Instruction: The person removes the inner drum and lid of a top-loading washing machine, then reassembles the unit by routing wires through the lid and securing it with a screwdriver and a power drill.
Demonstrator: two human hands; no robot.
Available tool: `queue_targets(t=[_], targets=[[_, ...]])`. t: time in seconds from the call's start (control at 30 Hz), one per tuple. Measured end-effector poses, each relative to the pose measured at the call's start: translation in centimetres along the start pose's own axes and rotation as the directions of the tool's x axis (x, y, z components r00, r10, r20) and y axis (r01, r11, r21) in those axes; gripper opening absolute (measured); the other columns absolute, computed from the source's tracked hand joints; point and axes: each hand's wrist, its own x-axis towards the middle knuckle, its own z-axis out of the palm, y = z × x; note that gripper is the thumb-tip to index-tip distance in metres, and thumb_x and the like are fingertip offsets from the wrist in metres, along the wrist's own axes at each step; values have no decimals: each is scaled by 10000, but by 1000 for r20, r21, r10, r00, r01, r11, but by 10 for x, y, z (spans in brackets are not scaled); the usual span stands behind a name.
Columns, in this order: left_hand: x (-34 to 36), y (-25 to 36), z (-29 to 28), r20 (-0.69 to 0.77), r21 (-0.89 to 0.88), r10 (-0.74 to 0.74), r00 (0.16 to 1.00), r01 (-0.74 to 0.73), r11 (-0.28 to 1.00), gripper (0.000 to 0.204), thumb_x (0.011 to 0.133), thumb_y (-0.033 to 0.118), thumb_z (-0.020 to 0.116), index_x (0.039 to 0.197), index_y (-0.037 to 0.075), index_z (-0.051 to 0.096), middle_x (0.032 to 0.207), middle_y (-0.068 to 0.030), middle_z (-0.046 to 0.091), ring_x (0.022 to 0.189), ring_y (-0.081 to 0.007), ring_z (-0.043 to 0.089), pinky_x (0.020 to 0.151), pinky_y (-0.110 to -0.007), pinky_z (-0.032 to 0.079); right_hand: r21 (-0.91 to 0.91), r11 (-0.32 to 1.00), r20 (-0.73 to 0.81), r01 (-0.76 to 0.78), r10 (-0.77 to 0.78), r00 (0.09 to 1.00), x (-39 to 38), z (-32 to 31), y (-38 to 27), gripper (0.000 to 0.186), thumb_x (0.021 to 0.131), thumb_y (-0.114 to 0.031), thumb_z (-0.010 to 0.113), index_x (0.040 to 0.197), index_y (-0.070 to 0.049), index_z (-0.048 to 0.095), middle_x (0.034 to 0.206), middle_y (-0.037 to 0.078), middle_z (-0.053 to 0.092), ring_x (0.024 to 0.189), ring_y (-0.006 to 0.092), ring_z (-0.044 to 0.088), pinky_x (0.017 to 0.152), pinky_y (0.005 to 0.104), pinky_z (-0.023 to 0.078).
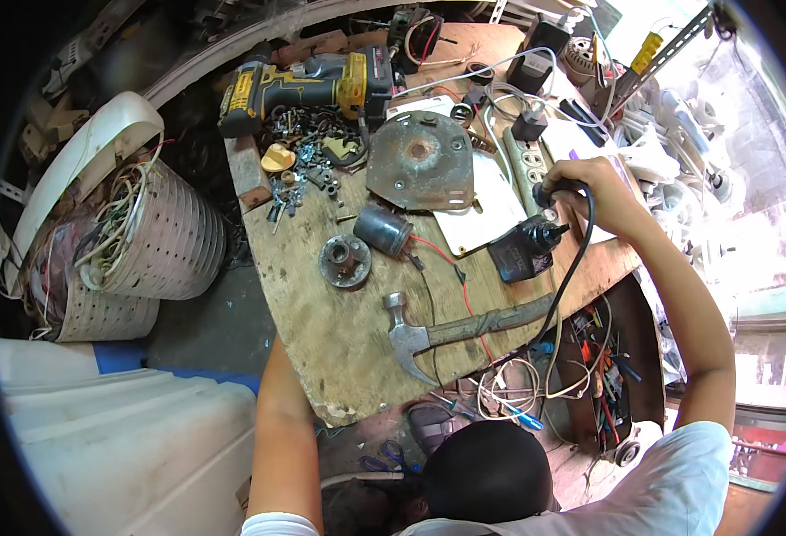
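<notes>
My right hand (pixel 600 192) reaches in from the right, its fingers closed round a black power plug (pixel 549 195) at the lower end of a white power strip (pixel 524 159). From that plug a black cord (pixel 580 255) curves down past the table edge. Whether the prongs sit in a socket is hidden. Just below the hand stands a dark bottle (pixel 520 255) with a black nozzle. A claw hammer (pixel 464 330) with a taped wooden handle lies nearer to me. My left forearm passes under the table's left edge, and the hand itself is hidden.
On the wooden table (pixel 321 344) lie a rusty metal plate (pixel 420 159), a small cylindrical motor (pixel 382 230) with wires, a round metal flange (pixel 344 261), loose screws (pixel 308 143) and a yellow cordless drill (pixel 308 85). White perforated baskets (pixel 174 232) stand left; a tool bin (pixel 621 357) stands lower right.
</notes>
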Motion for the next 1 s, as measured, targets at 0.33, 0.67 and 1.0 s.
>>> queue_targets(t=[0.33, 0.67, 1.0], targets=[[-74, -71, -54, -164, -243, 4, 986, -45, 969, 605, 733, 440, 796, 1048, -58, 657, 980, -154, 692, 835, -208, 665, 707, -345, 532, 77, 995, -145, -61, 72, 987, -3, 28, 8, 247, 794, 57, 631, 1038, 19, 646, 913, 141, 713, 857, 219, 693, 788, 320, 519], [-240, -40, -65, -400, -348, 58, 914, -211, 914, 841, 785, 353, 800, 1361, -108, 397, 1275, -191, 567, 1133, -222, 571, 945, -320, 470, 235, 972, -617, 27, 127, 777, -125, 39, 16, 451, 968, -22, 491, 1414, 5, 429, 1424, 147, 480, 1252, 260, 503, 1047, 367, 400], [-386, 19, -41, -476, -347, 385, 791, -572, 744, 638, 857, 244, 742, 1347, -40, 448, 1227, -124, 596, 1127, -170, 547, 984, -317, 435, 674, 607, -613, 421, 142, 777, -280, 72, -253, 269, 911, -44, 582, 1167, 40, 576, 1162, 183, 614, 969, 239, 622, 806, 337, 550]])
